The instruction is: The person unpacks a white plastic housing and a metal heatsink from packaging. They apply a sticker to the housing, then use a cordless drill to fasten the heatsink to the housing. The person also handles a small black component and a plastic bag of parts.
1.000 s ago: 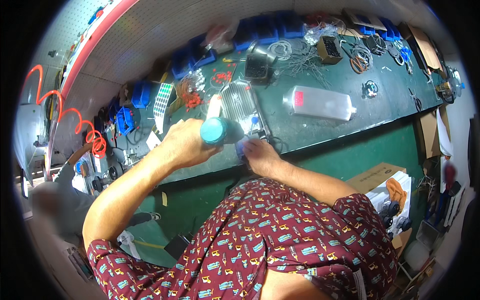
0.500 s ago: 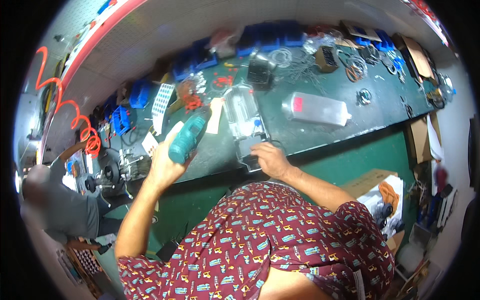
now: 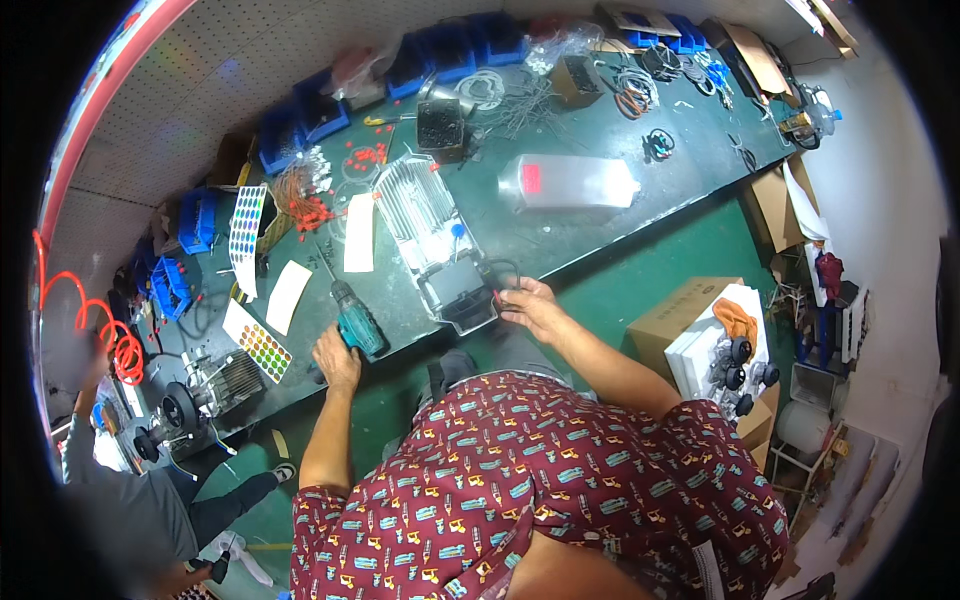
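A teal and black cordless drill (image 3: 358,322) lies on the bench near the front edge, its bit directed away from me. My left hand (image 3: 338,360) is closed round its handle, which is mostly hidden under the fingers. Right of the drill is a finned silver metal housing (image 3: 420,215) with a blue knob on it and a dark open compartment (image 3: 465,287) at its near end. At that end's right corner, my right hand (image 3: 532,308) has its fingers pinched on a dark cable (image 3: 508,268) with a bit of red showing.
A translucent plastic container (image 3: 570,182) with a red label lies to the right. Sticker sheets (image 3: 258,340), blue bins (image 3: 445,52) and cable bundles (image 3: 635,92) line the bench. At the left, a person (image 3: 130,510) stands by a wheeled motor unit (image 3: 185,405). A cardboard box (image 3: 665,315) stands at right.
My left hand has brought the drill down from above the bench onto its surface near the edge. My right hand has shifted from the housing's top to the cable at its right corner.
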Demonstrator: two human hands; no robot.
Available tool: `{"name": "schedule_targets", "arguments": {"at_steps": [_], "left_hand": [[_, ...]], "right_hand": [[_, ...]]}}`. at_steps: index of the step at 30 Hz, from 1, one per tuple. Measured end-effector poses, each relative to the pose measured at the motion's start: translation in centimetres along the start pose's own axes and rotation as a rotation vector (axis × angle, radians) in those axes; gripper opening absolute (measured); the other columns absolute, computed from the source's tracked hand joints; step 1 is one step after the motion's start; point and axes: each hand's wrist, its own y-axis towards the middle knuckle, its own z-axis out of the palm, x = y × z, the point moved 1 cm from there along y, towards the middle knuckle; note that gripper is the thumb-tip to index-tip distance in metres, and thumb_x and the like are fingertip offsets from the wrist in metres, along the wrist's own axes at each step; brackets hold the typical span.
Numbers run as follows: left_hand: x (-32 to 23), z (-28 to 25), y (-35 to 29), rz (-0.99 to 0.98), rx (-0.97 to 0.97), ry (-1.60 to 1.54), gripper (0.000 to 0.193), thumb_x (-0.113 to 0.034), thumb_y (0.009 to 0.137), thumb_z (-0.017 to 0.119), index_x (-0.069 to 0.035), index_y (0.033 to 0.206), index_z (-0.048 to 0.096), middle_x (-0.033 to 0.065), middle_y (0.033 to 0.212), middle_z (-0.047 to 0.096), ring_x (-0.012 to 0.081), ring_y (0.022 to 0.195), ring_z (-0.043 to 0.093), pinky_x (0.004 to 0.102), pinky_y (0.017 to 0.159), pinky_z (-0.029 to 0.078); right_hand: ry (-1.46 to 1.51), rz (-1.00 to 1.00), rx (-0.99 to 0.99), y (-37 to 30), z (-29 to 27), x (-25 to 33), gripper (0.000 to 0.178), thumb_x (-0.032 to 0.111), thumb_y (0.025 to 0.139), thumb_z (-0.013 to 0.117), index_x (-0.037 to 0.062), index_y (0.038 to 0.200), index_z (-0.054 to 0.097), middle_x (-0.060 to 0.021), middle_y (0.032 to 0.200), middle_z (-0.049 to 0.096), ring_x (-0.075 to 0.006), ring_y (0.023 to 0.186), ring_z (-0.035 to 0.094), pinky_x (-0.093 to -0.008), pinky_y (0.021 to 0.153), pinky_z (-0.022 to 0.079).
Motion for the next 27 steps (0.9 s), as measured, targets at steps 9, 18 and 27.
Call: {"name": "schedule_targets", "arguments": {"at_steps": [9,18,27], "left_hand": [[-1.0,-1.0,2.9,0.045,-0.01,-0.033,0.06,-0.008,0.077,0.072,-0.008,0.134,0.053,0.0183,0.122,0.058,0.038,0.119,0.054,0.0483,0.103,0.042],[-15.5,-3.8,4.5,-0.056,0.128,-0.9,0.063,-0.033,0.096,0.062,0.006,0.142,0.045,0.0257,0.141,0.052,0.0322,0.134,0.049,0.0394,0.113,0.036],[-17.2,-5.3,2.3,-0.298,0.245,-1.041,0.076,-0.044,0.096,0.061,0.006,0.148,0.037,0.0254,0.149,0.044,0.0308,0.139,0.043,0.0386,0.115,0.032]], "right_hand": [[-0.73,-0.235,0.235,2.9,-4.8,3.0,0.066,0.004,0.079,0.079,0.0067,0.137,0.047,0.0024,0.093,0.056,-0.0133,0.082,0.056,-0.0304,0.075,0.05],[-1.172,-0.38,0.066,5.5,-1.6,-4.0,0.084,0.015,0.071,0.086,-0.0014,0.133,0.033,-0.0176,0.091,0.07,-0.0383,0.091,0.069,-0.0416,0.083,0.056],[-0.994,-0.529,-0.322,4.9,-2.0,-2.3,0.063,-0.004,0.081,0.055,-0.0034,0.142,0.042,-0.0284,0.124,0.063,-0.039,0.12,0.061,-0.0418,0.102,0.049]]}}
